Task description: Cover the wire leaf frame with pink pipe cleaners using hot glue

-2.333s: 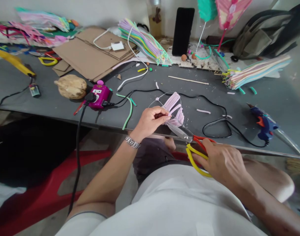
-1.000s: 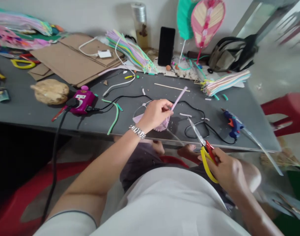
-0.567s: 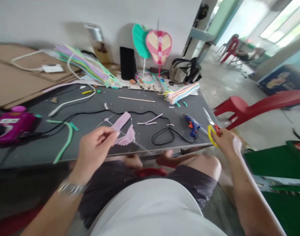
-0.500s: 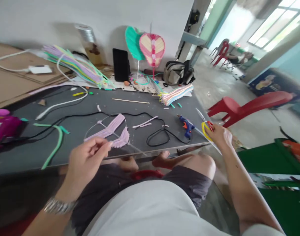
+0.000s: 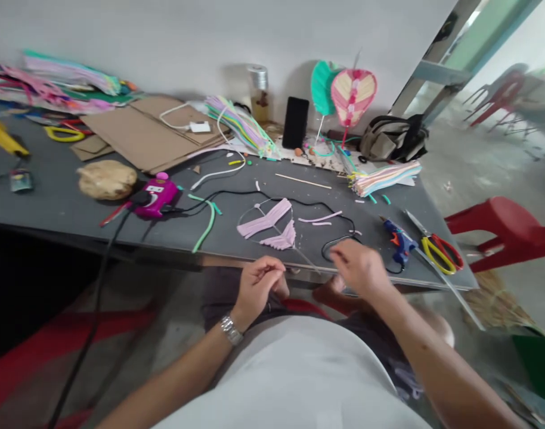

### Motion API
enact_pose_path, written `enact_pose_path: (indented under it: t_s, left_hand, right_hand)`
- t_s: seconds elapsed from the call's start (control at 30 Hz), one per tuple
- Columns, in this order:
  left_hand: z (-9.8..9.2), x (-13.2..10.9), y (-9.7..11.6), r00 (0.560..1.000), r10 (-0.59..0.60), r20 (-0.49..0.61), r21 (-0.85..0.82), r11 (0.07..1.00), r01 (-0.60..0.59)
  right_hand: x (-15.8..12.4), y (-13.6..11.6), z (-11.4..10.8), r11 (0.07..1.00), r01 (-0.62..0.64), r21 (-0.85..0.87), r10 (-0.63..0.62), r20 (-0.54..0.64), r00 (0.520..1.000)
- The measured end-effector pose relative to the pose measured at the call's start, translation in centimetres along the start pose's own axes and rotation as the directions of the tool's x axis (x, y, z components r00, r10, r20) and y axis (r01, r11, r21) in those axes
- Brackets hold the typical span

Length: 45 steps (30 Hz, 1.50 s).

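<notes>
My left hand [image 5: 260, 285] is at the table's front edge, its thumb and fingers pressed together; whatever they may hold is too small to make out. My right hand [image 5: 361, 268], a little blurred, hovers over the front edge with its fingers curled in and nothing visible in them. Between and beyond the hands lies a round wire frame partly covered with lilac pipe cleaners [image 5: 266, 221], its thin stem pointing toward me. Scissors [image 5: 439, 247] with yellow and red handles lie open-bladed at the right, beside a blue glue gun [image 5: 400, 244] and a glue stick [image 5: 455, 292].
A black cord [image 5: 310, 204] runs from a purple power adapter [image 5: 155, 195] across the table [image 5: 219, 238]. Cut lilac pieces [image 5: 319, 218] lie near the frame. Pipe-cleaner bundles [image 5: 243, 126], a phone [image 5: 296, 122], heart-shaped fans [image 5: 353, 95] and a bag [image 5: 393, 137] line the back.
My right hand has let go of the scissors on the table and come left toward my left hand. My left hand has drawn back from the lilac frame. The view has turned left.
</notes>
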<state>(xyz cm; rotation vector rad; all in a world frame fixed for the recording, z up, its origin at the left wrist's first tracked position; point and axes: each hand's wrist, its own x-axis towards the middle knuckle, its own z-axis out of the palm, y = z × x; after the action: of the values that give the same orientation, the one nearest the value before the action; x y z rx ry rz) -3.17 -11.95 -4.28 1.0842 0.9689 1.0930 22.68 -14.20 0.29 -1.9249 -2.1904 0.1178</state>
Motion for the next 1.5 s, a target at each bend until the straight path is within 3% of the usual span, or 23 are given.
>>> enact_pose_path:
  t_s: [0.03,0.1,0.17,0.27,0.37,0.4,0.47,0.57,0.63,0.7,0.97,1.17,1.37,1.5]
  left_hand:
    - [0.1,-0.2,-0.3,1.000,-0.017,0.001,-0.039,0.999,0.017]
    - [0.1,-0.5,-0.7,0.998,-0.053,0.015,-0.078,0.995,0.054]
    - [-0.2,-0.7,-0.7,0.997,-0.070,0.009,-0.088,0.994,0.071]
    - [-0.6,-0.4,-0.2,0.998,-0.061,-0.034,-0.086,0.995,0.058]
    - [-0.3,0.0,0.7,0.999,-0.033,0.011,-0.030,0.999,0.034]
    - [0.0,0.2,1.1,0.999,-0.022,0.037,-0.008,1.000,0.022]
    - [0.9,0.3,1.9,0.996,-0.005,0.089,0.025,1.000,0.003]
    - [2.4,0.3,2.9,0.986,0.014,0.164,0.039,0.999,-0.020]
    - [3.2,0.2,3.3,0.978,0.025,0.206,0.032,0.999,-0.032]
    - [3.7,-0.1,3.3,0.973,0.032,0.227,0.024,0.999,-0.038]
    - [3.7,-1.3,2.4,0.936,0.010,0.352,0.280,0.953,-0.115]
    - [5.0,-0.8,3.7,0.920,-0.014,0.391,0.089,0.996,-0.023]
    - [6.8,0.0,4.0,0.973,-0.034,0.227,0.086,0.996,0.015]
    - [6.8,-0.2,4.1,0.967,-0.081,0.243,0.133,0.990,0.050]
  right_hand:
    - [1.0,-3.0,0.8,0.998,0.058,-0.027,-0.056,0.070,0.996]
    - [2.8,-7.4,1.8,0.987,0.041,-0.154,-0.016,0.156,0.988]
    - [4.0,-9.4,2.2,0.972,0.031,-0.234,0.020,0.214,0.977]
    - [4.5,-9.0,1.9,0.986,-0.004,-0.168,0.034,0.172,0.984]
    - [3.6,-7.2,1.0,0.961,-0.064,0.269,0.076,-0.035,0.996]
    - [3.1,-6.7,0.7,0.876,-0.072,0.476,0.119,-0.068,0.991]
    - [1.8,-6.0,0.1,0.560,-0.103,0.822,0.218,-0.026,0.976]
    - [-0.5,-5.6,0.1,0.064,-0.165,0.984,0.277,0.142,0.950]
    - [-1.9,-5.7,0.6,-0.108,-0.181,0.978,0.281,0.204,0.938]
    - [-3.2,-5.9,1.1,-0.186,-0.183,0.965,0.271,0.229,0.935]
    - [-5.4,-6.2,1.7,-0.215,-0.095,0.972,0.280,0.154,0.947]
    - [-5.4,-7.0,2.7,-0.096,-0.072,0.993,0.310,0.098,0.946]
    - [-5.7,-7.0,3.3,-0.021,-0.116,0.993,0.290,0.117,0.950]
    - [-5.5,-6.0,2.0,0.067,-0.078,0.995,0.437,0.041,0.898]
